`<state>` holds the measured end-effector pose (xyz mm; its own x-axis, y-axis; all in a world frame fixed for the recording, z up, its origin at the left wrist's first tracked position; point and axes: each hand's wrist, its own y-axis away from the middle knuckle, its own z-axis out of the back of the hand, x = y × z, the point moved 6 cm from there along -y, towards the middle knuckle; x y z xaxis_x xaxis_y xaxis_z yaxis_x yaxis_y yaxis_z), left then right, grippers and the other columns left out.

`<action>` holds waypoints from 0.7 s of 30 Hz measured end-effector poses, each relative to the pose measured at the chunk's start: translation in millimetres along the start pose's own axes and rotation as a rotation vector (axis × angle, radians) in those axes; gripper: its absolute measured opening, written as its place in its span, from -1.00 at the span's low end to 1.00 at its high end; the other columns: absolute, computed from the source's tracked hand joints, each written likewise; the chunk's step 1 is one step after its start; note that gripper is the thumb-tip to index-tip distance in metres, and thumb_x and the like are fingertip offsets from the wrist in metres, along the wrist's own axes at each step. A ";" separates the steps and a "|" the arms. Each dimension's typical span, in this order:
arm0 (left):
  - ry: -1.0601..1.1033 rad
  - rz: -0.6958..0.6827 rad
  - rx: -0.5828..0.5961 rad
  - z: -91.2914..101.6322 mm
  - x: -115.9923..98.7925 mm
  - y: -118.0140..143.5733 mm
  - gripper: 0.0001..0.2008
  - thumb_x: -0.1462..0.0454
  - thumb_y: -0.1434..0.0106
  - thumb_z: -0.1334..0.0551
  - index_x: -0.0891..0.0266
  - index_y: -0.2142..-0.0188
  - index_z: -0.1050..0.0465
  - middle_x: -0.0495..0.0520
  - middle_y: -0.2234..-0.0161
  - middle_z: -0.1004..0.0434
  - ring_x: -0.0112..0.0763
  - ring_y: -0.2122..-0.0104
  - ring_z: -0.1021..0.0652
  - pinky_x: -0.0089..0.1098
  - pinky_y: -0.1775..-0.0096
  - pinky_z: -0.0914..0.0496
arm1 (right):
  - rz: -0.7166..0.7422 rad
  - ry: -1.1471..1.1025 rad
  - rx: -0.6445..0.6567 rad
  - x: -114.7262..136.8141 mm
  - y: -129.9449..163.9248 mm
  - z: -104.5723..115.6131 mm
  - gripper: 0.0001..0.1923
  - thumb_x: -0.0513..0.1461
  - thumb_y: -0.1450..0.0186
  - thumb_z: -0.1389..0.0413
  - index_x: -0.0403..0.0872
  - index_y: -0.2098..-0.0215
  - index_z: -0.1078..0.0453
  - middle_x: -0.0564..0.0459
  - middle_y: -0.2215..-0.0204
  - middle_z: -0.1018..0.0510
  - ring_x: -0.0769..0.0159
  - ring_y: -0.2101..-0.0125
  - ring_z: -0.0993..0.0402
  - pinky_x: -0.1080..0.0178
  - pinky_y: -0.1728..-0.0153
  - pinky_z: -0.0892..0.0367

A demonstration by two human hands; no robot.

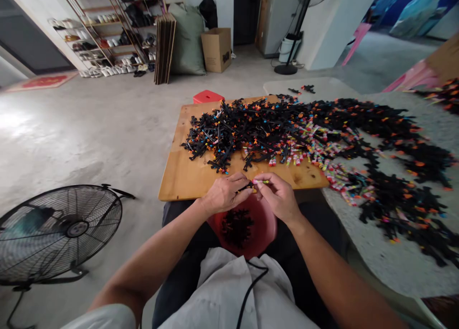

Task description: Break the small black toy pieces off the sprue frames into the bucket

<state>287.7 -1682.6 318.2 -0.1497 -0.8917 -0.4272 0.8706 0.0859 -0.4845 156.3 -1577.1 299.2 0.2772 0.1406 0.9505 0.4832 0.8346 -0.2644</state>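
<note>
Small black plastic piece (246, 188) sits pinched in the left hand (224, 193); the right hand (278, 197) grips a thin colourful stick (261, 181), both above a red plastic bowl (267, 228) by the wooden tabletop (186, 176).

Bare board edge (186, 178) lies open; heaped black pieces (251, 128) block beyond.

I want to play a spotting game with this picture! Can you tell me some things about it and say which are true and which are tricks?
1. Both hands meet over a red bowl. True.
2. The left hand holds a big spoon. False: it pinches a small black piece.
3. The wooden board carries a heap of black pieces. True.
4. The floor fan stands to the right. False: it is on the left.
5. The right hand holds a small colourful stick. True.
</note>
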 end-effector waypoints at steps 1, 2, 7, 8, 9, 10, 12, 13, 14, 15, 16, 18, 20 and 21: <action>-0.012 -0.004 0.011 0.3 -0.6 -0.5 -0.69 0.16 -0.58 -0.05 0.26 0.10 -0.52 0.15 0.20 -0.57 -0.34 0.19 -0.59 -0.38 0.17 -0.45 | -0.010 -0.007 0.001 -1.3 -0.5 -0.2 -0.76 -0.04 -0.45 -0.20 -0.03 0.09 -0.53 0.10 0.42 -0.58 0.34 0.47 -0.52 0.27 0.38 -0.45; -0.024 -0.005 0.020 0.5 -1.0 -0.8 -0.68 0.16 -0.58 -0.04 0.25 0.10 -0.53 0.15 0.20 -0.57 -0.34 0.20 -0.59 -0.39 0.17 -0.45 | -0.021 -0.017 0.007 -2.8 -1.0 -0.6 -0.76 -0.04 -0.45 -0.20 -0.04 0.10 -0.52 0.10 0.43 -0.58 0.34 0.48 -0.51 0.27 0.39 -0.44; -0.066 0.014 0.057 -0.1 2.2 -0.4 -0.68 0.14 -0.57 -0.07 0.24 0.04 -0.55 0.15 0.17 -0.58 -0.36 0.23 -0.59 -0.40 0.18 -0.45 | 0.003 0.036 0.058 -3.1 -1.5 -1.1 -0.78 -0.07 -0.46 -0.18 -0.03 0.09 -0.52 0.11 0.43 -0.57 0.35 0.49 -0.50 0.29 0.40 -0.43; -0.069 0.015 0.061 -0.4 3.2 0.1 -0.68 0.14 -0.57 -0.07 0.24 0.03 -0.55 0.15 0.17 -0.59 -0.36 0.22 -0.59 -0.41 0.18 -0.44 | 0.017 0.066 0.079 -1.6 -0.9 -1.6 -0.79 -0.08 -0.46 -0.16 -0.03 0.09 -0.52 0.10 0.41 -0.58 0.35 0.47 -0.51 0.28 0.38 -0.43; -0.070 0.017 0.065 -0.8 4.1 0.7 -0.69 0.15 -0.56 -0.07 0.24 0.04 -0.55 0.15 0.17 -0.59 -0.36 0.22 -0.59 -0.41 0.19 -0.44 | 0.032 0.096 0.103 0.1 -0.3 -2.2 -0.79 -0.09 -0.47 -0.15 -0.03 0.08 -0.53 0.08 0.38 -0.59 0.34 0.45 -0.52 0.28 0.35 -0.44; -0.070 0.020 0.070 -1.6 4.7 1.3 -0.69 0.15 -0.56 -0.08 0.23 0.05 -0.56 0.14 0.18 -0.59 -0.36 0.22 -0.59 -0.42 0.19 -0.44 | 0.042 0.122 0.129 1.4 0.3 -2.8 -0.79 -0.09 -0.47 -0.14 -0.03 0.08 -0.53 0.07 0.36 -0.60 0.33 0.43 -0.53 0.28 0.33 -0.44; -0.064 0.037 0.091 -4.5 4.5 2.7 -0.69 0.15 -0.56 -0.07 0.22 0.08 -0.56 0.13 0.20 -0.59 -0.36 0.23 -0.60 -0.42 0.18 -0.44 | 0.033 0.136 0.172 1.4 1.1 -2.4 -0.78 -0.09 -0.46 -0.14 -0.03 0.08 -0.53 0.06 0.35 -0.60 0.33 0.43 -0.52 0.28 0.33 -0.43; -0.056 0.053 0.105 -6.7 4.0 3.4 -0.68 0.15 -0.56 -0.07 0.22 0.08 -0.57 0.13 0.20 -0.60 -0.36 0.22 -0.60 -0.41 0.17 -0.44 | 0.010 0.121 0.187 -0.7 1.6 -1.3 -0.78 -0.09 -0.46 -0.14 -0.03 0.08 -0.52 0.08 0.37 -0.59 0.34 0.44 -0.51 0.28 0.35 -0.42; -0.042 0.077 0.118 -8.9 3.7 4.2 -0.68 0.14 -0.56 -0.07 0.21 0.08 -0.57 0.14 0.20 -0.61 -0.35 0.22 -0.61 -0.40 0.16 -0.45 | -0.023 0.103 0.206 -4.5 2.4 -0.1 -0.78 -0.08 -0.45 -0.14 -0.03 0.09 -0.52 0.09 0.41 -0.57 0.34 0.46 -0.50 0.28 0.36 -0.41; -0.017 0.103 0.134 -11.5 3.8 4.9 -0.69 0.13 -0.55 -0.09 0.21 0.06 -0.57 0.14 0.18 -0.62 -0.33 0.20 -0.62 -0.39 0.14 -0.46 | -0.066 0.091 0.235 -10.2 4.0 0.7 -0.77 -0.07 -0.45 -0.15 -0.03 0.09 -0.52 0.11 0.43 -0.56 0.34 0.47 -0.49 0.28 0.37 -0.41; 0.019 0.125 0.153 -14.1 4.5 5.5 -0.69 0.11 -0.54 -0.12 0.20 0.01 -0.57 0.15 0.15 -0.64 -0.31 0.17 -0.63 -0.37 0.11 -0.48 | -0.109 0.092 0.265 -17.2 6.6 1.4 -0.77 -0.07 -0.44 -0.16 -0.04 0.10 -0.52 0.11 0.44 -0.56 0.33 0.47 -0.49 0.28 0.37 -0.41; 0.102 0.139 0.193 -18.6 8.8 5.1 -0.66 0.04 -0.47 -0.24 0.18 -0.06 -0.57 0.16 0.08 -0.67 -0.25 0.10 -0.65 -0.33 0.04 -0.50 | -0.179 0.140 0.331 -33.7 14.8 2.2 -0.77 -0.08 -0.43 -0.15 -0.05 0.13 -0.53 0.07 0.38 -0.61 0.32 0.44 -0.52 0.27 0.33 -0.43; 0.127 0.188 0.157 -17.2 24.5 1.4 -0.62 0.03 -0.41 -0.31 0.18 -0.08 -0.58 0.16 0.04 -0.68 -0.22 0.07 -0.65 -0.30 0.00 -0.52 | -0.215 0.218 0.436 -49.9 26.8 0.2 -0.78 -0.11 -0.41 -0.15 -0.06 0.13 -0.56 0.02 0.28 -0.66 0.31 0.39 -0.55 0.27 0.28 -0.45; 0.101 0.244 0.101 -14.1 37.5 -1.7 -0.66 0.05 -0.41 -0.31 0.18 -0.05 -0.60 0.16 0.05 -0.69 -0.22 0.07 -0.65 -0.30 -0.01 -0.52 | -0.231 0.253 0.507 -57.1 33.5 -1.9 -0.76 -0.12 -0.40 -0.16 -0.05 0.09 -0.58 0.01 0.25 -0.68 0.30 0.37 -0.57 0.27 0.27 -0.45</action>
<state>274.0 -1710.0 292.3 0.0283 -0.8007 -0.5983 0.9282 0.2432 -0.2815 158.2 -1558.1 235.7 0.4309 -0.1532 0.8893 0.1165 0.9867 0.1136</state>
